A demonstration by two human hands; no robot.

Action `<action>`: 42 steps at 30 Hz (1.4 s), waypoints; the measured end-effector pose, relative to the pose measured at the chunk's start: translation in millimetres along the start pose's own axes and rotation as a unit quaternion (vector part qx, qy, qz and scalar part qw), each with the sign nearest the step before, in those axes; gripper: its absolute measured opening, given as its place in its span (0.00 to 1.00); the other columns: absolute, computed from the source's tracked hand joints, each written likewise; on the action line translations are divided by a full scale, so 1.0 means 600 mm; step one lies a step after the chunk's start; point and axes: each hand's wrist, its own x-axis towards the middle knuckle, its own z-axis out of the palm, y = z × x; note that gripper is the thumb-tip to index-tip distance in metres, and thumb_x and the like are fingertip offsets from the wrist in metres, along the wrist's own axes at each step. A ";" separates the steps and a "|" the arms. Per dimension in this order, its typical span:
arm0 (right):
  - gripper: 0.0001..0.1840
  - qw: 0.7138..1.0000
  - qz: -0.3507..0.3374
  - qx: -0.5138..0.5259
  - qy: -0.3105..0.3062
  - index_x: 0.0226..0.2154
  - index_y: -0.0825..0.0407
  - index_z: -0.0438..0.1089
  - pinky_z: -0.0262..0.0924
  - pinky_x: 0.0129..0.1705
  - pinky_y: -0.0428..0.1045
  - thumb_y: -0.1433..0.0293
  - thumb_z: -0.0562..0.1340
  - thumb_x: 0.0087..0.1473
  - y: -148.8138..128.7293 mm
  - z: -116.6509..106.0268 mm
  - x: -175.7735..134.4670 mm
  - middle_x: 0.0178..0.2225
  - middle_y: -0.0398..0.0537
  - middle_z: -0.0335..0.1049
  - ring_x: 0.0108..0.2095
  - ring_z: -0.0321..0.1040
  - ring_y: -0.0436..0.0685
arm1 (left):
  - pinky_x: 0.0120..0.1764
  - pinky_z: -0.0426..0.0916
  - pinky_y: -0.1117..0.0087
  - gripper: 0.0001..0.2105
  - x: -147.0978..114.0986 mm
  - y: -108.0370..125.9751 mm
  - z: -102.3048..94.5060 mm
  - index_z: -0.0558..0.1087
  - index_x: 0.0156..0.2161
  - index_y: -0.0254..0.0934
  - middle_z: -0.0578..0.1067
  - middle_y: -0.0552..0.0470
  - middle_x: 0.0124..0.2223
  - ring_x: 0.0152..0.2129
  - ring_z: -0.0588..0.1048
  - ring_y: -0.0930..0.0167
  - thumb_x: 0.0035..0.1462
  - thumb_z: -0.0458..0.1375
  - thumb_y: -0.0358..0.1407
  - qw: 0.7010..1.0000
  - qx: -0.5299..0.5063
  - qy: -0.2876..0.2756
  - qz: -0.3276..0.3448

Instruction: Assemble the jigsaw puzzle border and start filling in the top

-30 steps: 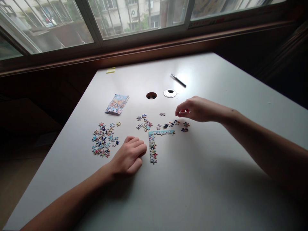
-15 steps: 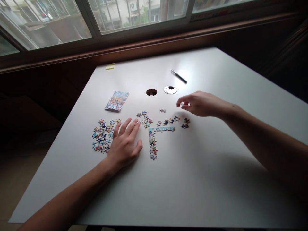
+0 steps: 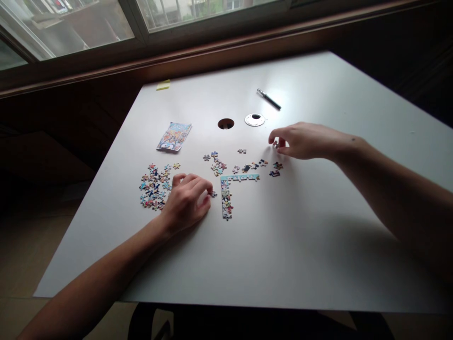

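My left hand (image 3: 187,198) rests low over the table with its fingers curled in. A small puzzle piece (image 3: 214,193) shows at its index fingertip and thumb. Out to the right, my right hand (image 3: 299,140) pinches another puzzle piece (image 3: 276,144) between thumb and fingers, just above the table. Between the hands lies a joined L-shaped corner of the jigsaw (image 3: 225,200), with a light blue strip along its top. Several loose pieces (image 3: 218,166) are scattered above it. A heap of mixed pieces (image 3: 155,186) sits left of my left hand, partly covered by it.
A picture packet (image 3: 174,137) lies behind the heap. Farther back are a round cable hole (image 3: 225,123), its silver cover (image 3: 255,120), a dark pen (image 3: 269,99) and a yellow slip (image 3: 163,85). The white table (image 3: 283,264) borders a window wall.
My left hand's spread fingers have curled in, and a piece now shows at their tips. My right hand stays near the same spot, its piece now clearer. The view has tilted down.
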 end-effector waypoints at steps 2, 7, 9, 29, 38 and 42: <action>0.15 1.000 0.001 -0.015 -0.016 0.43 0.43 0.71 0.59 0.31 0.54 0.67 0.61 0.50 0.002 -0.001 -0.001 0.37 0.48 0.76 0.36 0.70 0.62 | 0.54 0.56 0.57 0.07 0.000 0.002 0.000 0.68 0.40 0.40 0.77 0.52 0.41 0.42 0.73 0.65 0.56 0.56 0.29 1.000 -0.012 0.007 -0.008; 0.17 0.999 -0.001 -0.032 -0.036 0.45 0.46 0.70 0.59 0.31 0.54 0.70 0.60 0.50 0.005 -0.004 -0.002 0.39 0.52 0.75 0.37 0.70 0.63 | 0.52 0.56 0.56 0.09 0.003 0.005 -0.007 0.71 0.42 0.40 0.75 0.48 0.48 0.47 0.69 0.60 0.54 0.59 0.34 0.999 0.028 0.001 -0.029; 0.16 0.999 -0.004 -0.035 -0.037 0.44 0.44 0.69 0.59 0.31 0.54 0.69 0.60 0.50 0.003 -0.005 -0.002 0.39 0.51 0.75 0.37 0.70 0.63 | 0.52 0.55 0.56 0.05 0.004 0.005 -0.009 0.73 0.39 0.40 0.75 0.50 0.46 0.46 0.69 0.61 0.56 0.58 0.34 0.999 0.025 -0.012 -0.030; 0.07 0.894 -0.361 0.175 0.199 0.41 0.54 0.71 0.67 0.45 0.54 0.74 0.59 0.60 -0.181 0.071 -0.146 0.40 0.52 0.74 0.43 0.68 0.58 | 0.50 0.53 0.58 0.02 -0.019 0.054 -0.004 0.74 0.36 0.41 0.79 0.56 0.40 0.43 0.73 0.67 0.58 0.60 0.35 0.993 -0.032 -0.017 0.110; 0.20 0.864 -0.459 0.128 0.165 0.59 0.53 0.63 0.62 0.59 0.59 0.73 0.55 0.66 -0.170 0.116 -0.150 0.59 0.55 0.67 0.63 0.58 0.60 | 0.51 0.54 0.58 0.04 -0.021 0.049 0.000 0.74 0.36 0.41 0.80 0.54 0.41 0.42 0.75 0.67 0.61 0.59 0.37 0.991 -0.028 -0.021 0.129; 0.20 0.862 -0.464 0.135 0.156 0.59 0.54 0.64 0.61 0.60 0.58 0.71 0.54 0.66 -0.170 0.119 -0.147 0.59 0.56 0.68 0.64 0.58 0.60 | 0.52 0.55 0.58 0.03 -0.022 0.048 0.000 0.75 0.36 0.41 0.80 0.55 0.43 0.44 0.74 0.66 0.61 0.59 0.36 0.990 -0.032 -0.020 0.134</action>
